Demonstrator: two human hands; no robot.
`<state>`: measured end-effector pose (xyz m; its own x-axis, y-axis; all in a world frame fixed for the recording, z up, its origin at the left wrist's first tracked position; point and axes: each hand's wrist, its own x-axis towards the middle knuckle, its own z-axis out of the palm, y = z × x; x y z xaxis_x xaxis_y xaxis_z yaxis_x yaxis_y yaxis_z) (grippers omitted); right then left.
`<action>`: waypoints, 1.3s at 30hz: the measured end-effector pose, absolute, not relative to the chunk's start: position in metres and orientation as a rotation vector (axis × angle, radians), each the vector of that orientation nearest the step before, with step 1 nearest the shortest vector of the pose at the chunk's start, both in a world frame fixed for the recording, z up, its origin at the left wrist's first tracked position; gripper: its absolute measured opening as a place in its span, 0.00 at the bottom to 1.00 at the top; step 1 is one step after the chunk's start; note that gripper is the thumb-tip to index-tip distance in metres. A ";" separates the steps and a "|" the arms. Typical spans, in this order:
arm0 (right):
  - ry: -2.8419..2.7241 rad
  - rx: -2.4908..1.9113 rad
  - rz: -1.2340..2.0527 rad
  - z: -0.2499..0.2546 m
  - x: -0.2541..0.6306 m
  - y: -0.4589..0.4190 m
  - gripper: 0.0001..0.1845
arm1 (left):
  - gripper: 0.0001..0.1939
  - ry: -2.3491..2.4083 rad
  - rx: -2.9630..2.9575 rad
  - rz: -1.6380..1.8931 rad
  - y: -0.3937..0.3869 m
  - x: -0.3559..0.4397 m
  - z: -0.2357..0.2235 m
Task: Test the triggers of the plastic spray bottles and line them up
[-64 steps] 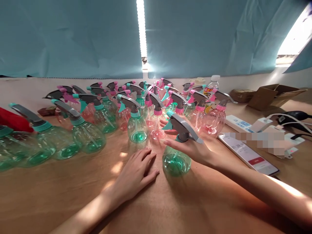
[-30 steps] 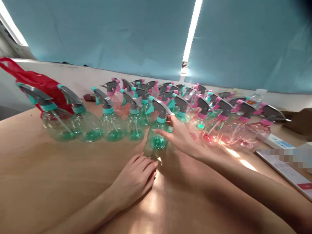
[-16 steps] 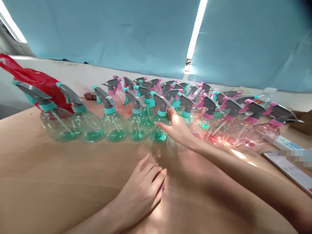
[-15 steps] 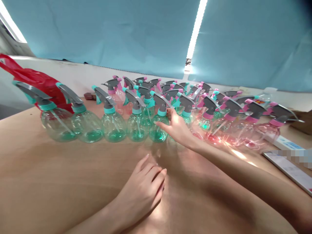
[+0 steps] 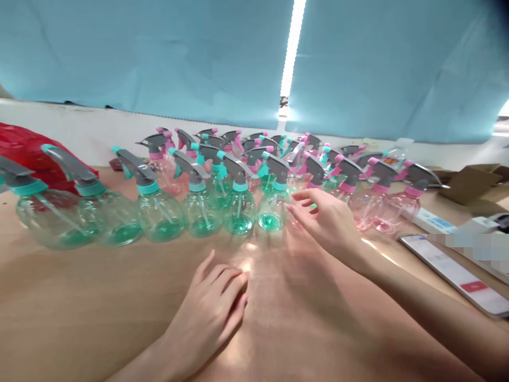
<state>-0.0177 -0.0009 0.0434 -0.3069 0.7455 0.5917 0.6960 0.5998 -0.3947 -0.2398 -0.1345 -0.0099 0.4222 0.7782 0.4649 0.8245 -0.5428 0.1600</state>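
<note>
My right hand (image 5: 328, 223) hovers at the front row, fingers apart, just right of a clear green spray bottle (image 5: 271, 212) with a teal collar and grey trigger head. Behind its fingers stands a pink-collared spray bottle (image 5: 315, 171), its body mostly hidden; whether the fingertips touch it I cannot tell. My left hand (image 5: 209, 305) lies on the wooden table (image 5: 99, 297) with relaxed, slightly bent fingers and holds nothing. Several more green bottles, such as the teal-collared one (image 5: 161, 215), stand upright in a row to the left.
Pink spray bottles (image 5: 403, 204) continue the row rightward, and more crowd behind. A red plastic bag (image 5: 27, 154) sits at the far left. On the right lie a phone (image 5: 453, 273), a white-and-blue box (image 5: 435, 220) and brown cardboard (image 5: 473, 183). A blue curtain (image 5: 159, 63) hangs behind.
My right hand has come off the green bottle it was touching and shifted right along the row, its fingers now apart. My left hand stays on the table. The view has turned rightward.
</note>
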 end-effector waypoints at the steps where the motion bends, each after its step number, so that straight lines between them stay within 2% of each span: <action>1: -2.044 -1.152 0.055 0.042 -0.014 0.002 0.16 | 0.10 -1.455 -2.570 -0.748 -0.133 -0.239 -0.010; 5: -2.076 -1.228 0.056 0.043 -0.020 0.012 0.29 | 0.09 -1.420 -2.556 -0.710 -0.121 -0.232 -0.011; 13: -2.093 -1.296 0.161 0.043 -0.046 0.028 0.42 | 0.11 -1.395 -2.427 -0.679 -0.092 -0.226 -0.014; 18: -2.058 -1.321 0.228 0.041 -0.054 0.037 0.39 | 0.11 -1.427 -2.445 -0.707 -0.086 -0.227 -0.013; 23: -2.060 -1.356 0.229 0.042 -0.059 0.043 0.41 | 0.09 -1.495 -2.478 -0.791 -0.078 -0.225 -0.012; 28: -2.091 -1.340 0.205 0.042 -0.048 0.033 0.37 | 0.11 -1.624 -2.477 -0.957 -0.073 -0.215 -0.013; 31: -2.124 -1.304 0.203 0.040 -0.037 0.019 0.36 | 0.15 -1.814 -2.439 -1.124 -0.074 -0.203 -0.018; 34: -2.160 -1.244 0.205 0.039 -0.024 0.000 0.36 | 0.27 -1.954 -2.396 -1.319 -0.077 -0.188 -0.023; 37: -2.189 -1.198 0.255 0.043 -0.006 -0.024 0.35 | 0.38 -1.913 -2.466 -1.462 -0.081 -0.171 -0.023; 39: -2.226 -1.240 0.311 0.048 0.009 -0.041 0.32 | 0.40 -1.818 -2.518 -1.425 -0.084 -0.160 -0.020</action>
